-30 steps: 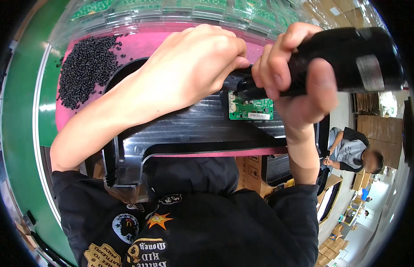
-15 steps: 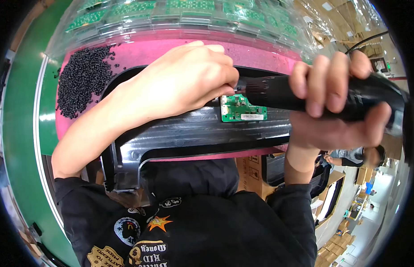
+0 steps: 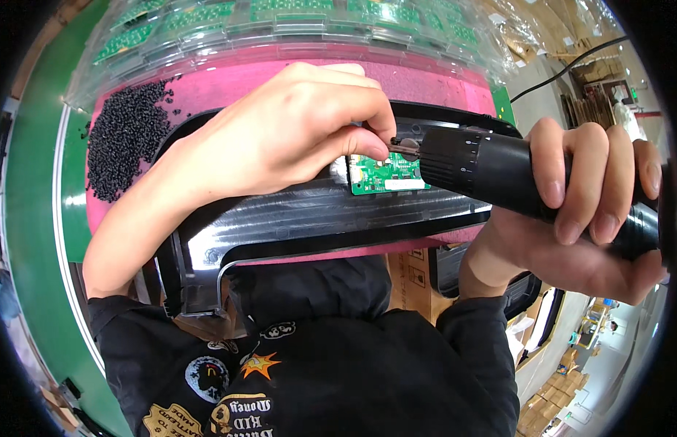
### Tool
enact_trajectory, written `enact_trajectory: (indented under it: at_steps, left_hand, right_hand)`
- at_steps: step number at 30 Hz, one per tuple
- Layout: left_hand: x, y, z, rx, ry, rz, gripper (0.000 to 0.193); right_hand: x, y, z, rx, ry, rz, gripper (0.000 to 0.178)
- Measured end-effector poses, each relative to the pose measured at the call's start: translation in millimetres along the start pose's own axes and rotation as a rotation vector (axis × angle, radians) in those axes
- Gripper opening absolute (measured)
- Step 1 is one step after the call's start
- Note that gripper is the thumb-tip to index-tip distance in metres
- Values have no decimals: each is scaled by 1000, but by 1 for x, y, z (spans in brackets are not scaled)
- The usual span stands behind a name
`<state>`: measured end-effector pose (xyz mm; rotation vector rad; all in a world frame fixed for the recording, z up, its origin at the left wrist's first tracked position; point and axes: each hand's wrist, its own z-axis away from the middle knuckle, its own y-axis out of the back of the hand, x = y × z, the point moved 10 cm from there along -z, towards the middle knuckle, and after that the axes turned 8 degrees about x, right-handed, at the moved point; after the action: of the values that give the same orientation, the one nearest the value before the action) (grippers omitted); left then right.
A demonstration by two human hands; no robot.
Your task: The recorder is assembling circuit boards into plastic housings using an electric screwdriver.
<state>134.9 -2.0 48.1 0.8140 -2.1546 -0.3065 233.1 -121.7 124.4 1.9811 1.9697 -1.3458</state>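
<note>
The left hand (image 3: 309, 120) and black screwdriver (image 3: 491, 166) partly hide the green circuit board (image 3: 382, 176); the view's upper edge cuts off the clear trays (image 3: 298, 30).

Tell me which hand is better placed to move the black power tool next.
Right, probably: the right hand grips the black power tool, while the left hand is only near its tip.

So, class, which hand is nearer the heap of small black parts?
Left. The left hand is right of the heap; the right hand is farther right, gripping the black power driver.
</note>
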Motion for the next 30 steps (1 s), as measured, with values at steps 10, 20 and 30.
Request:
enact_trajectory:
  at_steps: [10, 20, 30]
  left_hand:
    - [-10, 14, 0, 98, 99, -207, 18]
    - [-17, 15, 4, 148, 98, -237, 17]
    - [-20, 13, 9, 66, 99, -329, 18]
  right_hand:
    - [63, -17, 23, -309, -251, 133, 52]
    - [81, -9, 30, -85, -391, 293, 53]
    - [94, -15, 34, -101, -429, 340, 54]
